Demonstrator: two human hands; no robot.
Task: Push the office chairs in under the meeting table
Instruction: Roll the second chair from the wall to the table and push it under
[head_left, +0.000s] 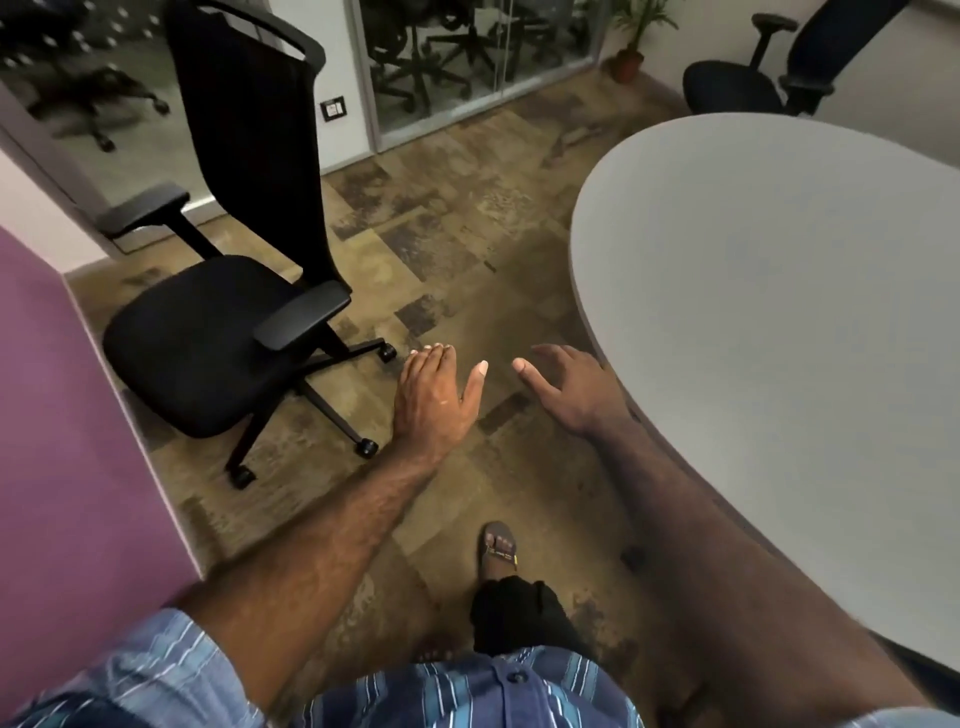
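A: Bare skin first: the left hand (434, 400) is out in front with fingers straight and together, thumb spread, holding nothing. The right hand (569, 387) is beside it at three o'clock, fingers loosely spread, also holding nothing.

B: Touching anything?

A: No. Both hang over the carpet (457, 249), apart from each other. The right one is just beside the curved edge of the surface (779, 312), but I cannot tell whether the forearm brushes it.

B: Where is the chair?

A: A black chair (223, 291) stands at ten o'clock from the left hand, near it but not touching. Its seat faces the purple wall (67, 415) at the left and its tall back is turned toward the surface, with open carpet between them. One castor (387, 353) sits just left of the left fingertips.

B: Any others?

A: A second chair (748, 88) at one o'clock, beyond the far edge of the surface, by the pale wall. More chairs show dimly behind the glass partition (467, 57) at twelve o'clock, blurred.

B: And the surface?

A: Grey, rounded, filling the right side from two to four o'clock.

B: Anything below?

A: A sandalled foot (500, 548) on the carpet at six o'clock, and a blue striped shirt (467, 691) at the bottom edge. A potted plant (631, 47) stands in the far corner.
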